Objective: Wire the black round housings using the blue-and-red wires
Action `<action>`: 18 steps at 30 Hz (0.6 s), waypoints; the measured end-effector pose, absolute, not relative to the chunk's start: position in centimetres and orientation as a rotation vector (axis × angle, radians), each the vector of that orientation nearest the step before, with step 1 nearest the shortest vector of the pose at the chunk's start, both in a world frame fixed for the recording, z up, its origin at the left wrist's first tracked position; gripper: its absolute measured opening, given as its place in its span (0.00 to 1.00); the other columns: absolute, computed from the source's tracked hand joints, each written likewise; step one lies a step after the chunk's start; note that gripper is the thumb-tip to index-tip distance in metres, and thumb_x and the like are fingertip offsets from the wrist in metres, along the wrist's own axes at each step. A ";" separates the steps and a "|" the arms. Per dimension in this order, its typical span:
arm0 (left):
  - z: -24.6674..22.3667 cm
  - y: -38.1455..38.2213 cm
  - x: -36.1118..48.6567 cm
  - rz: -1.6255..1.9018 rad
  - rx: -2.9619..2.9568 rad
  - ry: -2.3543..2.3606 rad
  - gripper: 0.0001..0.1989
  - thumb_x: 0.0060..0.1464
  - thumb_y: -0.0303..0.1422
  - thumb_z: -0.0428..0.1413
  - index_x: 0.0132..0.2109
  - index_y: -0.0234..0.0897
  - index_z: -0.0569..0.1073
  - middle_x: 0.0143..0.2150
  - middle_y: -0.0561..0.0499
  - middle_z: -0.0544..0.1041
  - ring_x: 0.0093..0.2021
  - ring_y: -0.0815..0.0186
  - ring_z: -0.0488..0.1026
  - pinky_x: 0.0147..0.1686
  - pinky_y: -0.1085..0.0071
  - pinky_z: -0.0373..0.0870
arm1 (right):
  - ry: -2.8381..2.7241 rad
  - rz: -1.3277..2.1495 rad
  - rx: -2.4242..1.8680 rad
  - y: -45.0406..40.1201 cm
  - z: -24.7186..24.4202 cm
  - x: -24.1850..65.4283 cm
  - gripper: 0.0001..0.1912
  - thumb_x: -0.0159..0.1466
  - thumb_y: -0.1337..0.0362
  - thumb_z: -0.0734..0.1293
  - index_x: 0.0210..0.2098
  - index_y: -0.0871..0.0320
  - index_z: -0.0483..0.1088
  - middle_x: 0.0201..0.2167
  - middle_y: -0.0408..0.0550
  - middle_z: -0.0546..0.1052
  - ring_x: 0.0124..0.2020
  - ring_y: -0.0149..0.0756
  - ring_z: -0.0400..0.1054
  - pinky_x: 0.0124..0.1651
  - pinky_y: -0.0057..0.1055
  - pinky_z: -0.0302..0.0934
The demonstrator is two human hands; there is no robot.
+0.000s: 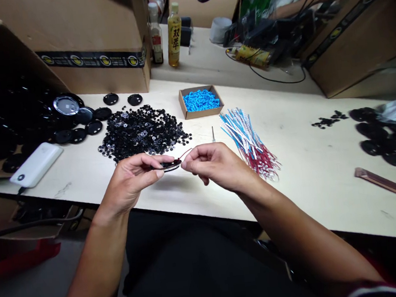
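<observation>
A round black disc is pinched edge-on between the thumb and fingers of my left hand, above the table's front part. My right hand has its fingertips pressed together at the disc's right edge, where a thin red wire sticks up. What exactly those fingertips hold is too small to make out. Behind the hands lies a pile of small black parts. To the right is a bundle of white, blue and red wires. A small open box holds blue pieces.
Black round covers spill from a carton at the left, near a white power bank. More black discs and a brown strip lie at the right. Two bottles stand behind; a thin metal tool is beyond my right hand.
</observation>
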State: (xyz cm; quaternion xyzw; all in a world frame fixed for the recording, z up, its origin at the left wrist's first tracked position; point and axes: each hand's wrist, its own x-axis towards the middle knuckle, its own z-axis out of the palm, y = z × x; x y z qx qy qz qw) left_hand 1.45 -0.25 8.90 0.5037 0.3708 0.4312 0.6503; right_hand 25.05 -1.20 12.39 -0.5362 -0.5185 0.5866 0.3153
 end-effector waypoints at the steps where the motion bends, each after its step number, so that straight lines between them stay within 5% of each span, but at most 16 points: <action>1: 8.8 -0.2 1.4 0.977 1.153 0.843 0.04 0.55 0.29 0.71 0.37 0.39 0.83 0.53 0.42 0.87 0.59 0.47 0.81 0.67 0.49 0.69 | -1.347 1.580 -1.404 -1.1 12.3 25.1 0.11 0.59 0.58 0.75 0.31 0.60 0.77 0.24 0.42 0.73 0.21 0.27 0.62 0.21 0.25 0.56; 18: 8.5 -0.2 1.5 0.977 1.168 0.801 0.04 0.55 0.29 0.70 0.36 0.40 0.83 0.52 0.43 0.87 0.57 0.49 0.82 0.66 0.50 0.70 | -1.210 1.852 -1.329 0.2 11.8 25.7 0.12 0.56 0.62 0.75 0.22 0.58 0.71 0.17 0.37 0.68 0.16 0.25 0.58 0.21 0.25 0.54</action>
